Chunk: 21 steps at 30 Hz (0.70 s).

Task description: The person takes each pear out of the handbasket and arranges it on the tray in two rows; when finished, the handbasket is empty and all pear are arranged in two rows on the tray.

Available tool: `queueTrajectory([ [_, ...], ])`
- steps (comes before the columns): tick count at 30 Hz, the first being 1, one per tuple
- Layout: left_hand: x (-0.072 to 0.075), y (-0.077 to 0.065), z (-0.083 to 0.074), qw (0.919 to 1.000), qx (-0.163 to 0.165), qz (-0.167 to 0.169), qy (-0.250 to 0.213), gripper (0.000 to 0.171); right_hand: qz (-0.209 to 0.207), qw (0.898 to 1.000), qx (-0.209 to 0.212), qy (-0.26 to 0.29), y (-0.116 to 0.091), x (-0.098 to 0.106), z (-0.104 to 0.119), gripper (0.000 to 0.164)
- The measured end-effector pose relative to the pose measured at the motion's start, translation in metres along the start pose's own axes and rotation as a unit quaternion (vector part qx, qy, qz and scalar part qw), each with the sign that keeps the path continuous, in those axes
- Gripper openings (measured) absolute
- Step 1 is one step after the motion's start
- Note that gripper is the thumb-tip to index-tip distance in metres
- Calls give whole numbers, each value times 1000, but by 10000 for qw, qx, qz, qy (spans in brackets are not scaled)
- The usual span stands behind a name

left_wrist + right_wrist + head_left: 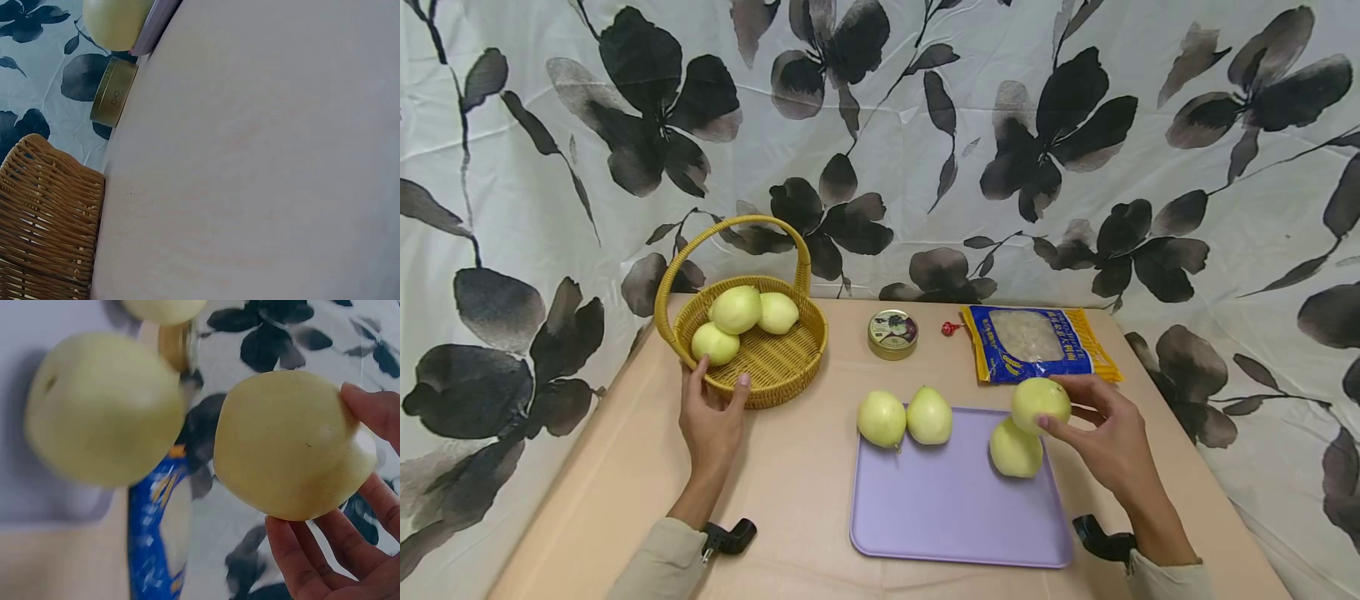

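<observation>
My right hand (1108,433) holds a pale yellow-green pear (1040,403) between thumb and fingers. It is raised above another pear (1017,454) at the right side of the lilac tray (955,517). In the right wrist view the held pear (294,447) is apart from the background, thumb on one side and fingers below. My left hand (713,425) touches the near side of the yellow wicker basket (782,379), thumb and fingers spread against it. Inside the basket lie three pears (736,310). The left wrist view shows the basket's woven wall (50,219), but not the hand.
Two more pears (929,416) sit at the tray's far left corner. A round gold tin (892,335) stands behind the tray. Beside it lie a small red item (951,328) and a blue and yellow food packet (1037,343). Flower-patterned cloth (940,208) hangs behind the table.
</observation>
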<state>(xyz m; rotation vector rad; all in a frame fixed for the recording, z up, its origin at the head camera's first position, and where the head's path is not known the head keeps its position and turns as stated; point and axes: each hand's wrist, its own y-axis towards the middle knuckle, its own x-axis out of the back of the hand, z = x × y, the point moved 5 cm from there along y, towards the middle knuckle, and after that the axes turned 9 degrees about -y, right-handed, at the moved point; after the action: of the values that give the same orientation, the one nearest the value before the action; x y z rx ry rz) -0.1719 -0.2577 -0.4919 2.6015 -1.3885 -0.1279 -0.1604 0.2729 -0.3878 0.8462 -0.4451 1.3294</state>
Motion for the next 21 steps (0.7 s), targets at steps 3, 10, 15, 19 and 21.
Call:
queueTrajectory([
  [3,-1,0,0,10000,9,26,5,78,-62,9995,-247,-186,-10,7,-16,57],
  [10,-3,0,2,10000,37,36,-27,79,-141,9972,-602,-411,-31,18,-47,57],
  [15,-2,0,2,9999,66,51,-75,80,-43,9963,-745,-423,-43,15,-62,57],
  [19,-1,1,0,10000,70,17,-42,79,136,9964,-755,-361,-49,7,-65,58],
  [21,0,1,1,10000,60,-11,-8,79,213,9965,-753,-293,-50,1,-64,58],
])
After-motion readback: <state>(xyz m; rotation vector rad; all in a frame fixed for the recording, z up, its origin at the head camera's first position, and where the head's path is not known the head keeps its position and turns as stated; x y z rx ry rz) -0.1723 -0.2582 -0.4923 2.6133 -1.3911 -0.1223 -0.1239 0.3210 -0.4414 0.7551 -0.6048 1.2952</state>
